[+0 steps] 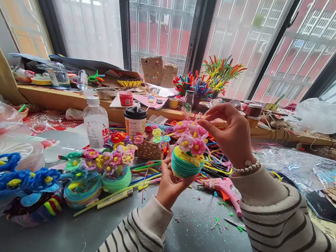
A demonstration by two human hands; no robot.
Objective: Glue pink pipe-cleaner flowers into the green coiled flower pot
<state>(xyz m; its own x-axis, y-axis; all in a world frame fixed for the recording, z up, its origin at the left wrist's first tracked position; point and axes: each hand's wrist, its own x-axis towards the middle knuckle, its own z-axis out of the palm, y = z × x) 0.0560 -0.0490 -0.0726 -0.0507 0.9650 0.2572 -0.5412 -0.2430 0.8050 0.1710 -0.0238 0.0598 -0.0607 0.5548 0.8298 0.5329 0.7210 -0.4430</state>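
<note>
My left hand (172, 185) is wrapped around the underside of a small pot (185, 166) covered in turquoise and yellow yarn. Pink and lilac pipe-cleaner flowers (189, 135) with yellow centres fill its top. At the upper right of these blooms, my right hand (230, 128) has thumb and forefinger drawn close together, the thumb by a pink flower. What is between those fingertips is too small to make out. Thin pink stems (185, 114) poke up behind the flowers. A pink glue gun (224, 189) lies on the table below my right wrist.
Finished yarn pots with flowers (117, 177) and blue pipe-cleaner flowers (13, 181) stand left. Behind are a plastic bottle (95, 124), a lidded paper cup (134, 123) and loose pipe cleaners (217, 160). A phone (328, 207) lies right, scissors (234, 224) nearer. A crowded sill (157, 111) runs along the window.
</note>
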